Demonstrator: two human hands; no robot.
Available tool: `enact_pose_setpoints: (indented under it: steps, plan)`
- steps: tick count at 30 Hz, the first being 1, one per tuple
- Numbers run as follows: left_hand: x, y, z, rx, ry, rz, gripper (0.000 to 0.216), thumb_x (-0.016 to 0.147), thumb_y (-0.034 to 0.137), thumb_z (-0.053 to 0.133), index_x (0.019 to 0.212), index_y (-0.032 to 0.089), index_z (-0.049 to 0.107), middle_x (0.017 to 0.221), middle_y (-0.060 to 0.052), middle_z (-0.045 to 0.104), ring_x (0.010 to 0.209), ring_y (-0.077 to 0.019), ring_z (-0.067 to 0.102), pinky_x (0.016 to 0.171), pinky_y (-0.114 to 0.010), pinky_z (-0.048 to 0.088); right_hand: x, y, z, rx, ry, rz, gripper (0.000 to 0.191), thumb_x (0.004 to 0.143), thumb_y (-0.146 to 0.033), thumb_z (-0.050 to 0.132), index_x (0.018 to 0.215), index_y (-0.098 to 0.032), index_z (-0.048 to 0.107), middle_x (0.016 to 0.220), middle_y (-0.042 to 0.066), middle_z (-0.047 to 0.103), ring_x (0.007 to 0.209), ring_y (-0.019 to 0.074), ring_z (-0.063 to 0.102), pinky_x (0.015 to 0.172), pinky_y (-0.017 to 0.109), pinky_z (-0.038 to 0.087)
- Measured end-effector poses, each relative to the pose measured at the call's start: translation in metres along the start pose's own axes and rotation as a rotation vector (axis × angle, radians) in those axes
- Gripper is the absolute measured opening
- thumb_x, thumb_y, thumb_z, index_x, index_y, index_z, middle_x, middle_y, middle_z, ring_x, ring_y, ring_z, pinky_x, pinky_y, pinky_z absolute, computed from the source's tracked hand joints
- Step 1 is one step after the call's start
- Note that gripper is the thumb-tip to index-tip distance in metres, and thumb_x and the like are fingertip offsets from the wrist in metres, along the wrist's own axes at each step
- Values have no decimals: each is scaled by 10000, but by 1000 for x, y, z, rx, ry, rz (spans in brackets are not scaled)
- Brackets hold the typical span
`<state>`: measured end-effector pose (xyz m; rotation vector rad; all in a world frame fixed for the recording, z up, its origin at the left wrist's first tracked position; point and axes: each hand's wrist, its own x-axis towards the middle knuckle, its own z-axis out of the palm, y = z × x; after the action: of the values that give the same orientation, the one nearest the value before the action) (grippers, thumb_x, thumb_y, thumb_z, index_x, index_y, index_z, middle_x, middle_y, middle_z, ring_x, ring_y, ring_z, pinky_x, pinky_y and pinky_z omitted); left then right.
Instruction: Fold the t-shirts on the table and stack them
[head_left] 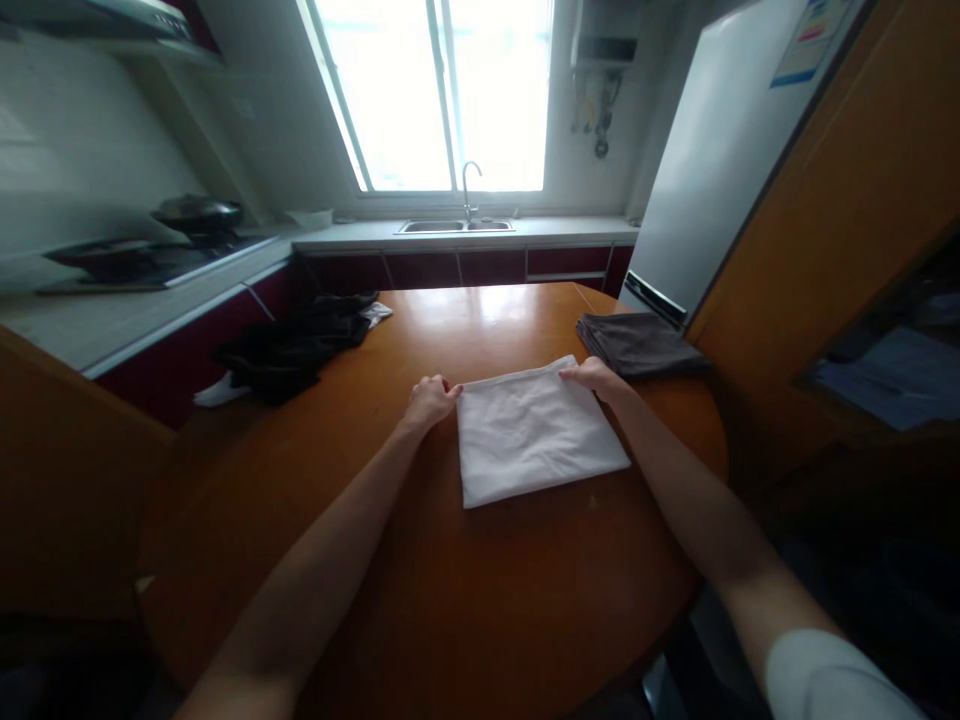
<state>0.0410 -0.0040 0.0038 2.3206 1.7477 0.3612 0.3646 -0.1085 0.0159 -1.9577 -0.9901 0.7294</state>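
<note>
Brown cloth (637,343) beside white cloth (532,430); dark heap (296,350) left.

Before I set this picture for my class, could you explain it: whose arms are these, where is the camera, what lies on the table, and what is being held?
There is no machine here: a person wears one camera on the head, looking forward and down, so the two bare arms are the wearer's own. The left hand and right hand each grip a far corner of a folded white cloth lying flat on a round wooden table. Also on the table: a folded brown cloth just beyond the right hand, and a heap of black clothing at the far left. Behind are a sink under the window and a wok on the stove.
</note>
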Motion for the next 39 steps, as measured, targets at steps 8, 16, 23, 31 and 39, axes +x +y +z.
enact_pose_setpoints:
  steps: [8, 16, 23, 31, 39]
  plan:
    - [-1, 9, 7, -184, 2, -28, 238, 819, 370, 745, 956, 191, 667, 1006, -95, 724, 916, -231, 668, 785, -286, 481, 1, -5, 5, 242, 6, 49, 198, 707, -174, 843, 749, -127, 655, 559, -2, 626, 481, 127, 569, 449, 212, 425]
    - [1, 9, 5, -588, 15, 22, 292, 671, 250, 808, 853, 181, 590, 758, -3, 646, 689, -164, 593, 631, -256, 440, 0, -6, 4, 484, -45, 61, 248, 705, -79, 785, 917, -127, 667, 695, 28, 713, 590, 162, 665, 567, 250, 554]
    - [2, 3, 0, -1050, -165, 49, 566, 539, 326, 877, 1022, 137, 652, 727, -1, 669, 654, -153, 620, 624, -267, 477, -10, -13, -7, 585, -206, 97, 113, 728, -128, 801, 732, -119, 689, 699, 99, 748, 620, 220, 709, 621, 322, 605]
    - [-3, 6, -29, -1133, -32, 254, 639, 593, 437, 902, 1138, 151, 729, 827, -8, 687, 742, -148, 663, 708, -269, 530, -18, -14, -31, 678, -149, -63, 233, 667, -223, 884, 815, -174, 711, 755, 47, 754, 632, 183, 687, 615, 287, 576]
    - [-36, 42, -75, -1211, 301, 397, 528, 594, 363, 925, 1048, 171, 738, 815, -13, 711, 724, -133, 654, 685, -249, 549, -51, -33, -70, 715, 26, -504, 372, 655, -440, 846, 903, -188, 731, 808, 12, 733, 708, 183, 659, 649, 291, 537]
